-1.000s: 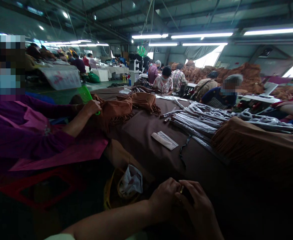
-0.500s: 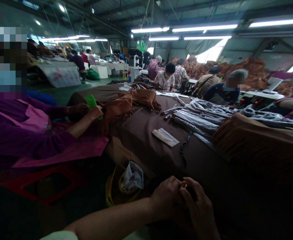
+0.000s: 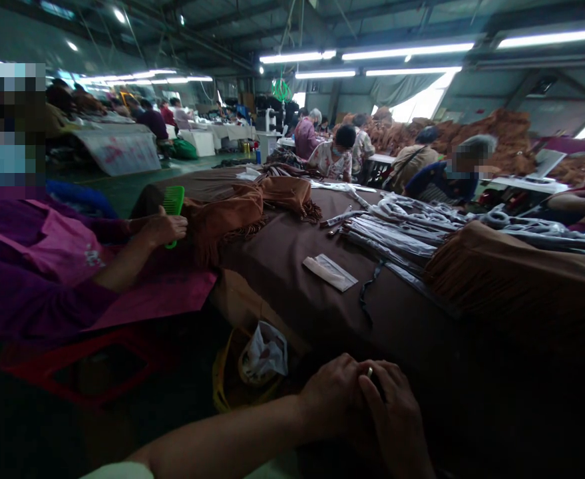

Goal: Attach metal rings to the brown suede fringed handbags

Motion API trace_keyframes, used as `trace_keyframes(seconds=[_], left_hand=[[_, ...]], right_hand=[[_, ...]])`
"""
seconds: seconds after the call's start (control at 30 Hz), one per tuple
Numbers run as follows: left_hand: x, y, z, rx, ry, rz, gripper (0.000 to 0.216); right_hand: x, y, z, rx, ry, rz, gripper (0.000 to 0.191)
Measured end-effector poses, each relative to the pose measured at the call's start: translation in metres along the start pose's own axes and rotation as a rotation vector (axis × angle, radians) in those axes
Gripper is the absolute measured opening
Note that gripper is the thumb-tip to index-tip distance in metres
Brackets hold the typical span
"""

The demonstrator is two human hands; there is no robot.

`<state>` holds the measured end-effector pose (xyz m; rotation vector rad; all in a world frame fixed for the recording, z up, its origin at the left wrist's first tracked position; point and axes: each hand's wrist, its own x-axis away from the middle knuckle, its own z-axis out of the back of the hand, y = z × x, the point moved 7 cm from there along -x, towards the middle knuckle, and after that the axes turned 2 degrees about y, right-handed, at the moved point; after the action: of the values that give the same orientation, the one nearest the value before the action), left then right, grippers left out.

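Close together at the bottom, below the table's near edge, are both of my hands. My left hand has its fingers curled inward, and what they grip is in shadow. My right hand meets it, thumb and forefinger pinched at a small pale, shiny piece too small to name. Dark material seems to lie beneath the hands, but its shape is lost in the dark. A flat clear packet and a dark twisted strip lie on the brown cloth beyond them.
Brown cloth covers the table. Fringed brown pieces lie right, beside white-wrapped straps. A yellow basket with a plastic bag stands lower left. A co-worker in a pink apron holds a green comb near fringed brown pieces.
My hands stay together, with the right fingers slightly shifted and the shiny piece showing more. The co-worker's hand and green comb have moved left, away from the fringe, with the comb turned more upright.
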<state>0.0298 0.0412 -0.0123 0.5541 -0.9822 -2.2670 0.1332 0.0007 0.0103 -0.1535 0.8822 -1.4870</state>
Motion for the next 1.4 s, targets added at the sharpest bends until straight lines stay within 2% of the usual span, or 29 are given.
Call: trace_keyframes(seconds=[0.17, 0.23, 0.33, 0.57, 0.83, 1.03, 1.23, 1.4], left_hand=[[-0.001, -0.001, -0.001, -0.041, -0.021, 0.019, 0.035], [-0.002, -0.001, 0.000, -0.047, -0.016, 0.007, 0.041], [-0.003, 0.000, 0.001, -0.022, 0.007, -0.005, 0.053], [-0.001, -0.002, 0.000, -0.030, 0.006, 0.011, 0.038], [0.003, -0.003, -0.004, -0.011, 0.016, -0.005, 0.042], [0.001, -0.003, 0.001, -0.033, -0.019, 0.032, 0.039], [0.000, -0.004, -0.003, -0.020, -0.027, 0.033, 0.047], [-0.001, -0.009, -0.007, -0.034, -0.023, 0.033, 0.038]], right_hand=[[-0.002, 0.006, 0.001, 0.018, -0.007, -0.009, 0.040], [-0.003, 0.005, 0.005, 0.015, 0.037, -0.011, 0.044], [-0.003, 0.002, 0.006, 0.027, 0.070, 0.006, 0.036], [-0.001, -0.002, 0.002, -0.019, 0.025, -0.023, 0.034], [0.007, 0.001, 0.000, 0.007, 0.064, -0.011, 0.035], [0.005, 0.005, -0.003, -0.016, 0.017, -0.051, 0.041], [0.004, 0.000, -0.002, 0.079, 0.037, 0.037, 0.036], [0.003, -0.002, 0.001, 0.010, 0.032, -0.009, 0.039]])
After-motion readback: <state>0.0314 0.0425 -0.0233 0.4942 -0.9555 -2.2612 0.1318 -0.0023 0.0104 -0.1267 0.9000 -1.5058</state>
